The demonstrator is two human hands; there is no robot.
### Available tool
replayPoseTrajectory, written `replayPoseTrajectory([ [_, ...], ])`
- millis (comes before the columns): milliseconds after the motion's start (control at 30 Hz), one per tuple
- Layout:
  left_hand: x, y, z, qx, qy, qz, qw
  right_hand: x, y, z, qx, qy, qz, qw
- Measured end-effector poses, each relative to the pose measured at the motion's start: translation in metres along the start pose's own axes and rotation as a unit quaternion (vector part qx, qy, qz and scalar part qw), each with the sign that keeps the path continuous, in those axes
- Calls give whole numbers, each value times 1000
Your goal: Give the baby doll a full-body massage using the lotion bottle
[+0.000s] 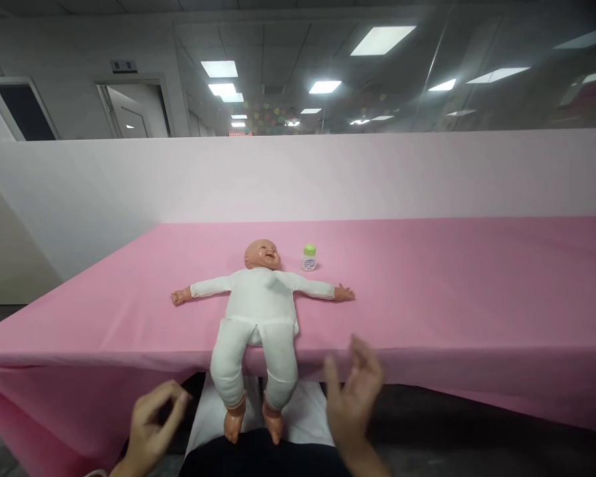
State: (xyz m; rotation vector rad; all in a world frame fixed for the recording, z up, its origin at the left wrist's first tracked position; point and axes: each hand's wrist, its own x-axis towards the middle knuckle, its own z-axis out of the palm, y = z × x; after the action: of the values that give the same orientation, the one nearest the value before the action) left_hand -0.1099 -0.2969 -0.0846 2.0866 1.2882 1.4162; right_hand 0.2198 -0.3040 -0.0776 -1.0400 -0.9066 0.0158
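A baby doll in a white suit lies on its back on the pink table, arms spread, legs hanging over the front edge. A small white bottle with a green cap stands just right of its head. My left hand hovers low, left of the doll's feet, fingers loosely curled and empty. My right hand is raised to the right of the doll's legs, fingers apart, holding nothing. Neither hand touches the doll.
A pale pink partition rises behind the table. The pink cloth drapes over the front edge. Doors and an office ceiling with lights show beyond. White cloth lies below the doll's feet, by my dark clothing.
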Motion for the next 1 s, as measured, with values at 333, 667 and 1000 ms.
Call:
replayPoseTrajectory([
  [333,152,-25,-15,284,-15,-123,951,-133,67,2,16,-322,148,935],
  [667,173,-28,-10,12,115,-134,984,-103,35,-27,-78,-131,141,978],
  [1000,199,21,68,-43,101,105,988,17,-38,-7,-42,-137,-81,986],
])
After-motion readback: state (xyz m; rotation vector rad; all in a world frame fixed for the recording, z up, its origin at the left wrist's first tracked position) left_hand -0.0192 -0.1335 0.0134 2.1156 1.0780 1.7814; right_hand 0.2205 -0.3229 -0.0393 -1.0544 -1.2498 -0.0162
